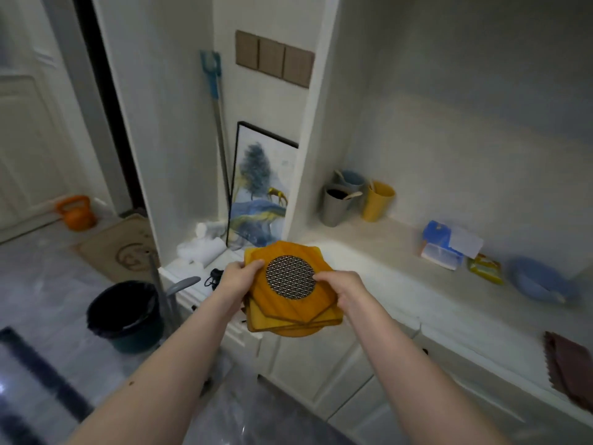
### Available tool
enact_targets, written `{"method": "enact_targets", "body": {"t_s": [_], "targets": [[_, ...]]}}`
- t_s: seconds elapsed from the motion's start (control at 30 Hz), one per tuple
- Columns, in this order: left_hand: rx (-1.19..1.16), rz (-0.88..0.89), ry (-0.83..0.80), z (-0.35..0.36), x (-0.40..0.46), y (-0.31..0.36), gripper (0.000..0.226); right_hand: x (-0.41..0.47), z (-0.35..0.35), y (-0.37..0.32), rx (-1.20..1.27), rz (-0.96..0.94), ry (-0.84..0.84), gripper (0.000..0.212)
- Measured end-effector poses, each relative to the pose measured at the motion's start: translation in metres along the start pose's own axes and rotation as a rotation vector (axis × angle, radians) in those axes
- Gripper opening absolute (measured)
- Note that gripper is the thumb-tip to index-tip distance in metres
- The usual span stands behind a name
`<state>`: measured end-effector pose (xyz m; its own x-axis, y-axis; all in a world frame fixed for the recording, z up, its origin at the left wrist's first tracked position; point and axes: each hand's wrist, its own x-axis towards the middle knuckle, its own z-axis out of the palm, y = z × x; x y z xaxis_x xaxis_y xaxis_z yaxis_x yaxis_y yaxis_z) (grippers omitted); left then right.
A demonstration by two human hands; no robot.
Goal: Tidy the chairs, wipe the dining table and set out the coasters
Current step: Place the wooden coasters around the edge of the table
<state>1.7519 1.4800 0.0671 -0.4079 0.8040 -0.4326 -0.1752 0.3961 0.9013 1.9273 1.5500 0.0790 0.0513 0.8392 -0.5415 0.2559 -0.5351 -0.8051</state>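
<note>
While stack of coasters [290, 303] held in air over front edge of sideboard counter [385, 252], left hand [236, 281] and right hand [345, 295] each clamp opposite edge. Stack fanned, misaligned. Risk: lower coasters slip out, drop to floor.

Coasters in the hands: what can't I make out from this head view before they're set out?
- Coasters: count unclear; the top one hides those stacked under it.
- Left hand, right hand: fingers under the stack hidden.
- Dining table, chairs: not in view.
- Brown cloth: cut off by the right edge.
- Cups: contents too small and blurred.
</note>
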Motion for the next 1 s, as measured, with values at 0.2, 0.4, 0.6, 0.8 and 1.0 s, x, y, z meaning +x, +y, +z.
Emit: {"method": "enact_targets", "body": {"t_s": [0.2, 0.4, 0.6, 0.8, 1.0], "targets": [[-0.118, -0.013, 0.159, -0.132, -0.044, -0.024, 0.052, -0.069, 0.115, 0.017, -0.065, -0.022, -0.157, 0.052], [-0.257, -0.005, 0.342, -0.246, -0.078, -0.038, 0.051, -0.119, 0.227, 0.015, -0.12, -0.094, -0.374, 0.051], [-0.392, 0.007, 0.575, -0.352, -0.087, -0.05, 0.045, -0.153, 0.349, 0.001, -0.216, -0.174, -0.581, 0.066], [-0.548, 0.035, 0.844, -0.473, -0.084, -0.062, 0.05, -0.184, 0.49, -0.018, -0.317, -0.226, -0.791, 0.062], [-0.681, 0.089, 1.031, -0.554, -0.107, -0.058, 0.056, -0.231, 0.611, -0.026, -0.379, -0.315, -0.967, 0.056]]}}
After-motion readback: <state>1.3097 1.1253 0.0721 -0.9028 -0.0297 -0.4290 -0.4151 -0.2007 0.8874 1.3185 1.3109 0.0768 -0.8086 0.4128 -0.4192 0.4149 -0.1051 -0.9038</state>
